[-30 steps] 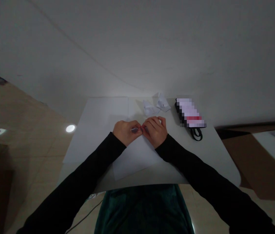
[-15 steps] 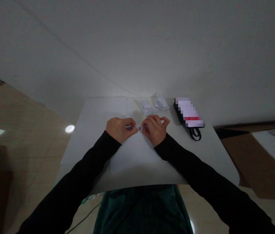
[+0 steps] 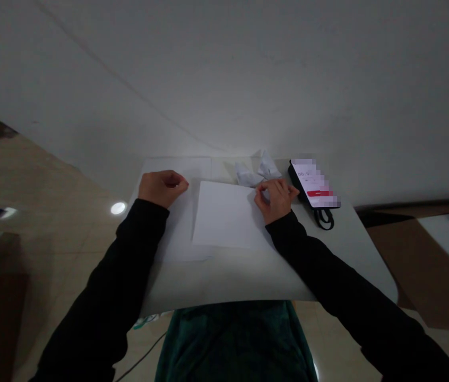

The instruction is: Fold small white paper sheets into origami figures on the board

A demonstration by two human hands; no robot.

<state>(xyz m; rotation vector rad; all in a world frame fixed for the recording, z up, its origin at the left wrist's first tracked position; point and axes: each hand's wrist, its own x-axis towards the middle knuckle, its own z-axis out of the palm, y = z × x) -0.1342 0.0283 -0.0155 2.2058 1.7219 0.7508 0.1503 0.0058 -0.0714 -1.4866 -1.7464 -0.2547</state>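
Left hand (image 3: 163, 189): loosely curled, knuckles up, nothing visible in it. Released. Sits on a larger pale sheet (image 3: 164, 223) at upper left of the table, just beside the left edge of the white paper sheet (image 3: 224, 215), not touching it.

Right hand (image 3: 277, 200): at the sheet's right edge, near its top right corner, fingers curled and bent down onto the paper. Contact looks likely, but the grip is unclear: can't tell whether it's pinching the paper or just resting on it.

White paper sheet: flat, mid-table, slightly skewed, lying over the right part of the larger pale sheet.

Two small folded paper pieces (image 3: 253, 172) sit just above the right hand, past the sheet's top edge, near the far table edge. Right of them: a smartphone (image 3: 314, 183) in a black case, screen lit, content pixelated. A black cord loop (image 3: 323, 218) lies at its lower end.

White table (image 3: 228, 281) fills the lower middle of the frame. Black sleeves (image 3: 124, 265) cover both forearms. Dark green garment (image 3: 234, 339) at bottom centre. Tiled floor (image 3: 49, 212) at left.
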